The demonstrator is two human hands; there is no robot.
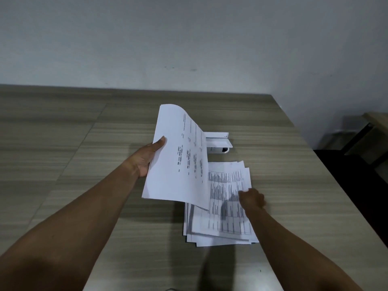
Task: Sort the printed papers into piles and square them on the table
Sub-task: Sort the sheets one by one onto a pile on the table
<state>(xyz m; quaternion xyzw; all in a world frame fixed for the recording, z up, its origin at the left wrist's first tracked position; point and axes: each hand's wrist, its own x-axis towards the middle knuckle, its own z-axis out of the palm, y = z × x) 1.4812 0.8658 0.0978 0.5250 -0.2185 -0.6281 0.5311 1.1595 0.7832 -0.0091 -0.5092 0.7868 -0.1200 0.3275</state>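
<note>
Well, my left hand (147, 158) holds some sheets (178, 156) — the messy pile (222, 208) at four o'clock is unsorted. My right hand (252, 201) is on it, grip too blurry to tell.

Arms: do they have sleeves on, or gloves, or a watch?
No sleeves show: the left arm and right arm are bare as far as the picture reaches. The left grip and right grip wear no gloves, and no watch or bracelet shows at either wrist. Rings can't be told, because the fingers are mostly hidden or blurred.
</note>
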